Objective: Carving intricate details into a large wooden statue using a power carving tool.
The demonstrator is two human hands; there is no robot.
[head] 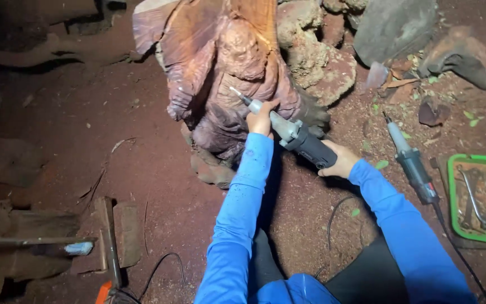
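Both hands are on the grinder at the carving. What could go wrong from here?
The left hand grips close behind the grinder bit, so a slip off the wood carving could cut fingers. A cable loops on the ground by the knees and could snag. No gloves show, and dust covers the ground.

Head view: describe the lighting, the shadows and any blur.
Head view: one light falls on the reddish wood carving and both hands, left hand and right hand, on the die grinder; the left edge and top corners sink into dark shadow; the green tray is bright; focus is slightly soft, with no motion blur.
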